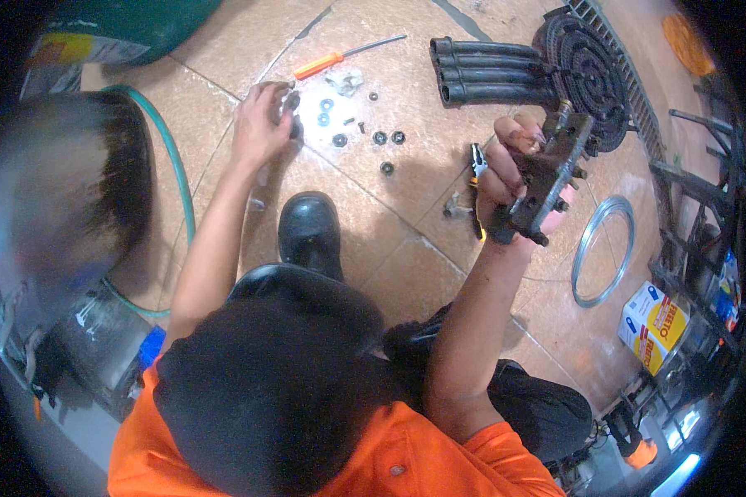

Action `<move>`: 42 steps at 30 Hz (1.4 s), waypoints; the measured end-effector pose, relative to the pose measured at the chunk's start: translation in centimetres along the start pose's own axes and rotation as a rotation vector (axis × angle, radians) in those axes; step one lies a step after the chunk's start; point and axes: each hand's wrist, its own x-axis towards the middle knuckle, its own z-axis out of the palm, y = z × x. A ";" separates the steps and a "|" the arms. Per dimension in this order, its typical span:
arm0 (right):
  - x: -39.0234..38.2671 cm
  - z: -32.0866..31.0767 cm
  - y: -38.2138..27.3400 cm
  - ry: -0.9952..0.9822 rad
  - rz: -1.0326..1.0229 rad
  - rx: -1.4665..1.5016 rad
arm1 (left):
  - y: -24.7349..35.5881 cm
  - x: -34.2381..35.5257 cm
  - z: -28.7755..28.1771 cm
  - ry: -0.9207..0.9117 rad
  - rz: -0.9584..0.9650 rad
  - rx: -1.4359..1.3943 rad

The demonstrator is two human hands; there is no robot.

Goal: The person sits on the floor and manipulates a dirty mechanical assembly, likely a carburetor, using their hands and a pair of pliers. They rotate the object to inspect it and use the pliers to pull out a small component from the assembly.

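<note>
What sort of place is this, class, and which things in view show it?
Probably a repair workspace: an orange-handled screwdriver and small loose parts lie on the tiled floor, and the right hand holds a dark metal part.

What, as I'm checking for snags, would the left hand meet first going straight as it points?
The left hand would probably meet the orange screwdriver handle first, though depth is unclear.

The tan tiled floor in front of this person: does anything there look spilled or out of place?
Perhaps the small, dark, round parts: they lie loose and scattered on the tan tiled floor, to the right of the left hand, so they look spilled, though possibly just set out.
</note>
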 end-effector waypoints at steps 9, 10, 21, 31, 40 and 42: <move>1.6 0.0 3.0 0.642 -0.103 -0.505 | 12.1 -2.3 -0.5 -0.560 -0.174 -1.357; 2.3 1.1 4.1 0.784 -0.123 -0.581 | 12.6 -2.3 -0.6 -0.651 -0.237 -1.639; 3.2 -1.3 5.4 0.618 0.043 -1.063 | 13.7 -2.1 0.5 -0.820 -0.549 -2.190; 2.6 3.4 -0.5 0.252 0.227 -2.100 | 14.1 -0.5 0.9 -0.808 -0.275 -2.142; -6.9 -2.6 -10.5 0.809 0.793 -2.526 | 13.3 -0.2 2.2 -0.912 -0.321 -2.140; -8.9 -5.0 -10.1 0.886 0.800 -2.537 | 12.4 -0.3 1.6 -1.041 -0.251 -2.278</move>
